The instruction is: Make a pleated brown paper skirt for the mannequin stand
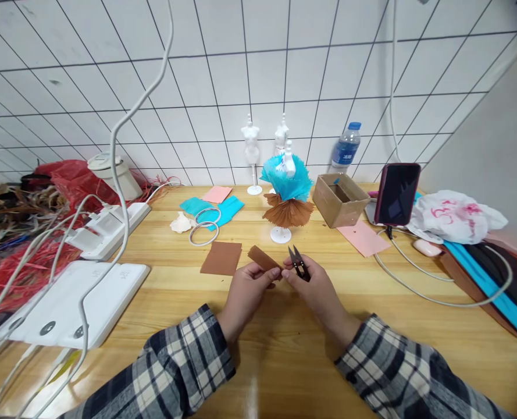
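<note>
A folded strip of brown paper (262,258) is pinched between the thumb and fingers of my left hand (245,293). My right hand (321,292) carries black thread snips (299,265), blades up and apart, while its thumb and fingertip meet the strip's right end. Flat on the table, just left of the strip, lies a brown paper square (221,259). Behind my hands stands a small white mannequin (288,160) on a round base, dressed in a ruffled blue paper top (299,180) and a pleated brown skirt (288,212).
Two more white mannequins (251,148) stand by the tiled wall. Blue paper (230,210) and metal rings (204,234) lie left; a cardboard box (343,203), bottle (346,148) and phone (398,192) are right. Cables, a power strip (114,230) and a white power bank (79,299) occupy the left side.
</note>
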`<state>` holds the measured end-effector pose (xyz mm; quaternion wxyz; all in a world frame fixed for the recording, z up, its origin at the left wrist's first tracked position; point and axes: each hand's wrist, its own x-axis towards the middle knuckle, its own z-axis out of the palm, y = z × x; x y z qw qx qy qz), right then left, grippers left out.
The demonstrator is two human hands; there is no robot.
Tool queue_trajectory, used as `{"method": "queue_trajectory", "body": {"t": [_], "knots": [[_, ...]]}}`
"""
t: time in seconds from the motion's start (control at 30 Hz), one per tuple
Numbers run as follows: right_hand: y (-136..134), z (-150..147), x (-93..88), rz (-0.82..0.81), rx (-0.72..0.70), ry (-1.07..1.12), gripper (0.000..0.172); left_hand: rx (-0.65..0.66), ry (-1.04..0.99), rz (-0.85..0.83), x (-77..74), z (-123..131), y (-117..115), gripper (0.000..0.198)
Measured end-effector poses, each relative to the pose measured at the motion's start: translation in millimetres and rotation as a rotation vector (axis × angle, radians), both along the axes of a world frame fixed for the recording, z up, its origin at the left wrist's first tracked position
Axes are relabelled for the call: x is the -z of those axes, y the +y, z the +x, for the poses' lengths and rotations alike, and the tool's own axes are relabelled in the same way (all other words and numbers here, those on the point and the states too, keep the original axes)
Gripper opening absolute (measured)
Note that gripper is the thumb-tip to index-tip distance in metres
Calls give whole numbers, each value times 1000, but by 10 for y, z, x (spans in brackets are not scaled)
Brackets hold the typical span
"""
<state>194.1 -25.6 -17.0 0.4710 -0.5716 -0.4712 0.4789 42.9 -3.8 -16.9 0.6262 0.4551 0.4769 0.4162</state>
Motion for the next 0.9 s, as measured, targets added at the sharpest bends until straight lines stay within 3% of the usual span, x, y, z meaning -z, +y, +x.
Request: {"method": "queue_trajectory", "body": {"t": [0.23,0.4,0.6,0.7,0.77,0.9], "knots": [[47,64,-10,-17,-54,-52,25,98,17,-1,-80,-60,7,20],[59,110,-30,-10,-53,-41,28,121,64,43,-92,-98,40,16],[38,100,-35,3,-19,-14,29,96,-4,-35,-75,-126,53,17],[20,75,-11,-102,-122,85,34,-32,-132,-104,-52,-154,74,19],[1,56,19,-154,-256,29,32,-93,-240,-156,-42,-174,94,20],[-70,21,75,6,-376,-215,35,-117,-367,-245,-39,-187,115,23]]}}
